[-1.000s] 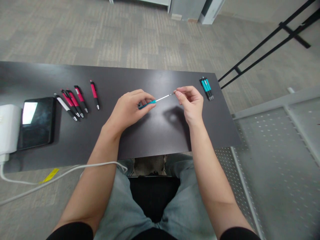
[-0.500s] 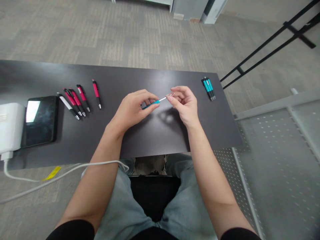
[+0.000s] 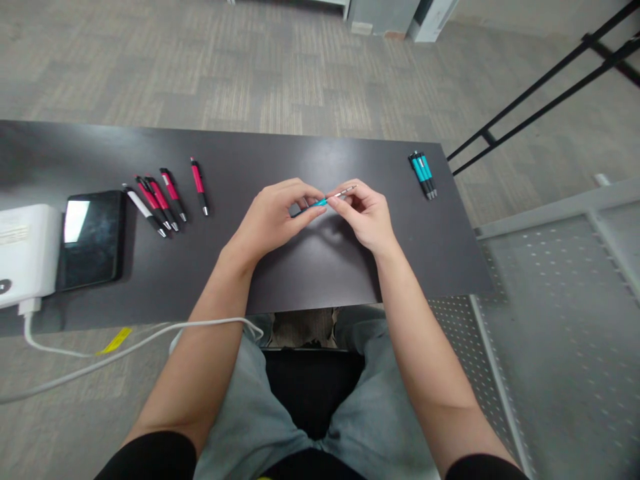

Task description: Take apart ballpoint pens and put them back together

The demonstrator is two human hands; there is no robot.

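My left hand [image 3: 274, 217] is closed around a teal pen barrel [image 3: 321, 203] above the middle of the table. A thin pale refill [image 3: 347, 191] extends from the barrel's right end and points right, tilted slightly up in the picture. My right hand [image 3: 371, 219] pinches the refill between thumb and fingers, close to the barrel and touching or nearly touching the left fingertips. Past the right fingers the refill's narrow tip shows. Most of the barrel's left part is hidden in the left hand.
Several red-and-black pens [image 3: 171, 192] and a white pen [image 3: 143, 209] lie on the dark table [image 3: 310, 287], left. Teal pens [image 3: 423, 175] sit together near its right end. A black device [image 3: 94, 237], white box [image 3: 25, 250] and white cable [image 3: 135, 353] are at left.
My right hand has moved left along the refill, up to the barrel's end. Less refill shows between the hands, and more of its tip sticks out beyond the right fingers. The view has shifted slightly.
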